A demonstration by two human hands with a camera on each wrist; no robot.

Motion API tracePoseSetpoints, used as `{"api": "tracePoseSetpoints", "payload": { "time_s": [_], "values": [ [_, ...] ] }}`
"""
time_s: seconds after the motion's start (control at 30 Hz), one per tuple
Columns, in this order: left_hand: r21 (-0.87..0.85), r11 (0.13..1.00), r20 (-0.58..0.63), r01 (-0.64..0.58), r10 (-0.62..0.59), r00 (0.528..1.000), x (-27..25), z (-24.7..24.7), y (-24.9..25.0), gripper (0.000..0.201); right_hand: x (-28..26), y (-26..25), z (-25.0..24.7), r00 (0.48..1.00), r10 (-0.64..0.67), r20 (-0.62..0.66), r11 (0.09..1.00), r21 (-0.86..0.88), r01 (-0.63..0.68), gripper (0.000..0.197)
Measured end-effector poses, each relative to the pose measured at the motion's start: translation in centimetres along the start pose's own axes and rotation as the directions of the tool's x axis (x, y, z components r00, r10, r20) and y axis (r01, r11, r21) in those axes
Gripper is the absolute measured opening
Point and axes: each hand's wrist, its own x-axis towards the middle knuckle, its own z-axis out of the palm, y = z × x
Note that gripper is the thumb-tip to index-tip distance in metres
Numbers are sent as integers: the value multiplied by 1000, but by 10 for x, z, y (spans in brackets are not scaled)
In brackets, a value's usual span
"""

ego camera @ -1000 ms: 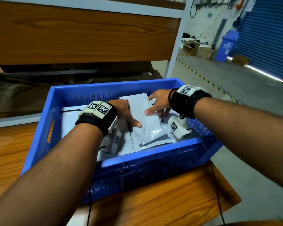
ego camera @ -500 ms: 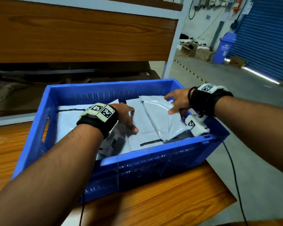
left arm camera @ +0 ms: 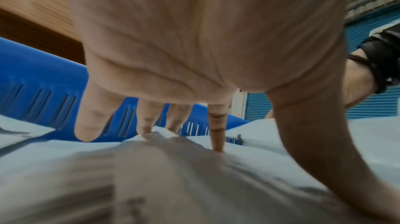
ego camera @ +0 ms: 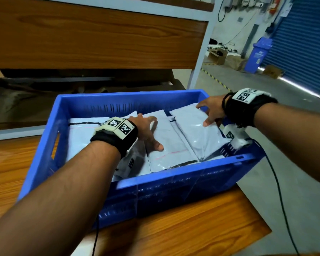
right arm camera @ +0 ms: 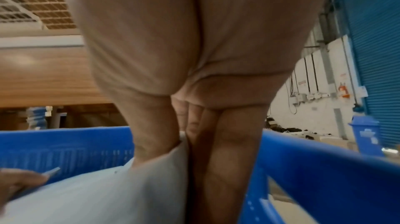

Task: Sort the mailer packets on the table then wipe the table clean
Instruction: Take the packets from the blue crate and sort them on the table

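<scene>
I observe my right hand (ego camera: 211,111) pinching the tilted mailer packet (ego camera: 196,129) by its right edge, against the right wall of the blue crate (ego camera: 174,179). Its long axis runs away from me. My left hand (ego camera: 146,133) presses spread fingers on the flat packets (ego camera: 166,145) alongside.

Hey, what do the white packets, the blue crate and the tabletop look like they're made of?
White packet, held by the right hand: thin glossy plastic film, judging by its wrinkles and sheen. Blue crate: rigid moulded plastic with slotted walls. Tabletop: wood-grain surface with a smooth sheen; whether solid wood or laminate, I cannot tell.
</scene>
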Motion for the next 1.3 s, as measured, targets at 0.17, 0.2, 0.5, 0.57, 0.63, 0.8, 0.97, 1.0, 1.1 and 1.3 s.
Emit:
{"api": "tracePoseSetpoints", "payload": {
  "time_s": [0.17,0.2,0.5,0.57,0.63,0.8,0.97,1.0,1.1,1.3],
  "values": [
    [75,997,91,-14,7,996,2,1,5,120,0,-6,12,987,-68,147,996,-40,75,97],
    [69,997,86,-18,12,996,2,0,6,120,-5,-7,7,987,-96,126,995,-19,99,99],
    [11,1000,130,-15,13,991,5,4,6,123,-7,-31,24,938,-163,305,961,-167,221,115],
    [12,1000,129,-18,16,991,6,5,4,122,-3,-36,25,938,-169,302,959,-170,228,117],
    [17,1000,113,-18,16,993,6,1,2,122,-2,-36,17,936,-164,311,960,-166,224,117],
    [37,996,-14,76,-75,997,-2,-17,-10,126,-14,-43,-10,962,-226,155,971,-40,235,100],
    [6,997,114,79,-79,990,1,-7,-16,107,-7,-70,14,943,-272,191,955,-70,289,109],
    [-5,996,125,89,-87,988,2,-5,-16,110,-6,-73,19,943,-272,193,952,-87,293,112],
    [-15,997,97,80,-79,992,4,-4,-17,111,-7,-72,23,944,-282,169,953,-63,296,114],
    [15,1000,91,10,-11,996,-2,-6,-5,121,-21,-43,11,959,-240,151,970,13,241,110]
  ]
}}
